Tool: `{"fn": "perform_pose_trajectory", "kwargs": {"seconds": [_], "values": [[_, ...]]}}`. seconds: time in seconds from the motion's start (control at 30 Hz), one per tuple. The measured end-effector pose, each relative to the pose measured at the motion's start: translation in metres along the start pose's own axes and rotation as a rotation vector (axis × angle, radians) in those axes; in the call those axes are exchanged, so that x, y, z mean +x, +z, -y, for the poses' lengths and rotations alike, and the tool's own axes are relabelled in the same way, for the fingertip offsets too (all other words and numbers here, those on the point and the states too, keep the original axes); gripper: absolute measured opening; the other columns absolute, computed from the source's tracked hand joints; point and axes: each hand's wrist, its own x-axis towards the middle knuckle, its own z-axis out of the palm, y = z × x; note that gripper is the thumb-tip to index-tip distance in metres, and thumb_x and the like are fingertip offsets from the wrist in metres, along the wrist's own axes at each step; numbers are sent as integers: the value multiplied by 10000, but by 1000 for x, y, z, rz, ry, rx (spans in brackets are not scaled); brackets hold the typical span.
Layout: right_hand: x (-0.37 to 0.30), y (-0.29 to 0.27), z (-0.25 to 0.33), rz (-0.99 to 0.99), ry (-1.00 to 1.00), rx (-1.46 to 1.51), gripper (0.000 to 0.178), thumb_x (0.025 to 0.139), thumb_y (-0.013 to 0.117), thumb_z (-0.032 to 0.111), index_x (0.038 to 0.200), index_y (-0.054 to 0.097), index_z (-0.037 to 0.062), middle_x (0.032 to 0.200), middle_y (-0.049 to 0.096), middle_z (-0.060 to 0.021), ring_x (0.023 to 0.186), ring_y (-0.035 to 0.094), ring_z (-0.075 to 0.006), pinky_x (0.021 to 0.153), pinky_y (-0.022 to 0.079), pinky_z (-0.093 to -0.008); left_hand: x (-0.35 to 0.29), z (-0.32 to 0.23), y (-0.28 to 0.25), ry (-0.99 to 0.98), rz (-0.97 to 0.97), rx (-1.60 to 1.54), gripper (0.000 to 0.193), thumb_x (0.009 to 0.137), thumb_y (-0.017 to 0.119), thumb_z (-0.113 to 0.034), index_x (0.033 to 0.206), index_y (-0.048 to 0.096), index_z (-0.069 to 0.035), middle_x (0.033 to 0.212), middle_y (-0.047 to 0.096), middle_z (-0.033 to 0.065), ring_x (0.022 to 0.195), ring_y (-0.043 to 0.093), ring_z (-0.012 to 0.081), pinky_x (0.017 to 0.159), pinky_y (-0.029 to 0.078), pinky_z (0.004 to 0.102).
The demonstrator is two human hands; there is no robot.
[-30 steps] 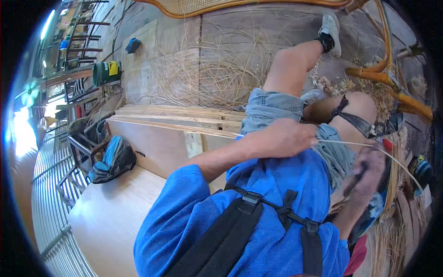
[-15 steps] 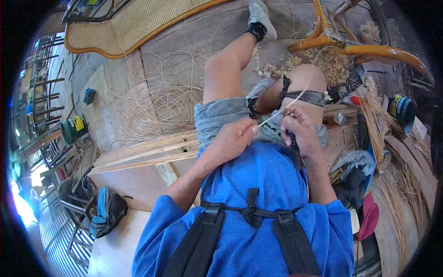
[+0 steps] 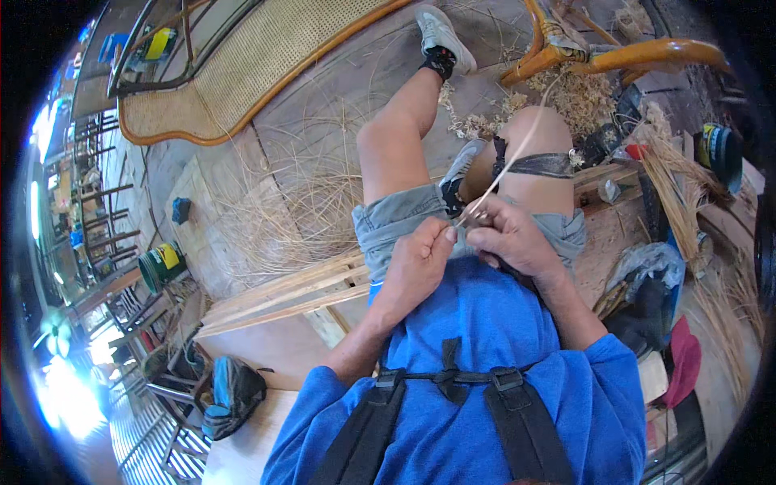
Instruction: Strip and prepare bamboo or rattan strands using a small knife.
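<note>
Both hands are closed close together above my lap. A thin pale cane strip [image 3: 521,147] runs from my left hand [image 3: 419,263] past the fingers of my right hand [image 3: 515,236], and its free end curves up over my bent knee. The left thumb and fingers pinch the strip's near end. At the strip, the right thumb and fingers are curled round it. Something dark shows under the right palm; most of it is hidden, so its kind cannot be made out. A black band [image 3: 540,165] is tied round my right knee.
Loose cane strands [image 3: 283,206] and curly shavings [image 3: 578,101] litter the floor. A woven cane panel with a rattan frame [image 3: 234,73] lies ahead left; a bent rattan frame [image 3: 647,55] stands ahead right. Cane bundles [image 3: 667,194] and a plastic bag [image 3: 647,263] lie at right, a backpack [image 3: 234,396] at left.
My hands have come closer together, the right one moving in toward the left. More of the strip now stretches up beyond the right hand. The whole view has shifted and tilted slightly.
</note>
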Motion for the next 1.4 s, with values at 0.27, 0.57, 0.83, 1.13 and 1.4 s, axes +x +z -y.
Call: {"fn": "perform_pose_trajectory", "kwargs": {"seconds": [0.27,0.57,0.83,1.13,1.4], "values": [[-3,0,-6,57,-39,225,251,840,611,188,990,496,23,646,487,14,460,438,-47,392,342,-187,-25,-10,-17,-29,55,-16,183,903,495,-179,898,563,-9,640,528,51,598,494,104,546,413,266],[-6,-20,2,-38,-127,256,277,835,597,207,984,491,0,706,495,-33,450,442,-68,377,336,-178,-74,4,-57,-248,193,-51,206,900,506,-214,878,581,-23,648,503,-4,603,474,67,535,389,230],[-17,-58,17,-188,-226,113,232,868,567,197,985,491,11,691,511,-33,457,444,-68,396,342,-181,-119,25,-109,-339,218,-157,232,895,525,-239,849,593,-22,630,487,-28,569,422,38,507,342,196],[-6,-12,-4,-153,-151,100,219,856,556,167,1003,483,24,695,514,-16,478,442,-58,404,351,-189,-22,-17,-52,60,147,303,299,905,435,-255,1063,516,-14,1026,560,220,942,549,355,800,427,387],[-9,-7,-4,-69,-98,130,280,840,605,243,986,492,31,683,510,-13,478,449,-52,394,352,-181,10,-21,10,213,-17,109,153,877,503,-133,966,561,-24,762,587,198,657,603,325,600,466,358]]}}
